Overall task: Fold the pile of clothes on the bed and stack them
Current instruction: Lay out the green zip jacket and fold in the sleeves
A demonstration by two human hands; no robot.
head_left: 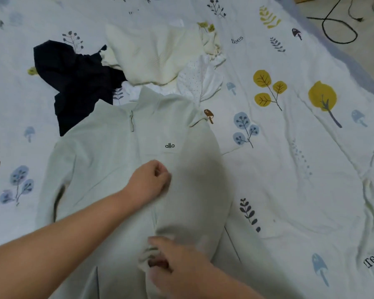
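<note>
Nearest, the right hand (177,262) has its fingers curled around a bunched fold of the pale green zip-neck top (108,160), low on its front. Just beyond, the left hand (152,180) pinches the fabric at mid-chest, fingers closed on it. The top lies spread on the bed (300,147). Farther off lie a dark garment (73,83), a cream knit (151,52) and a dotted white piece (199,80), heaped together.

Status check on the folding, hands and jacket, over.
Left hand pinching pale green jacket mid-chest. Right hand gripping its folded-in sleeve cuff. Dark garment and cream pile wait unfolded beyond collar.
</note>
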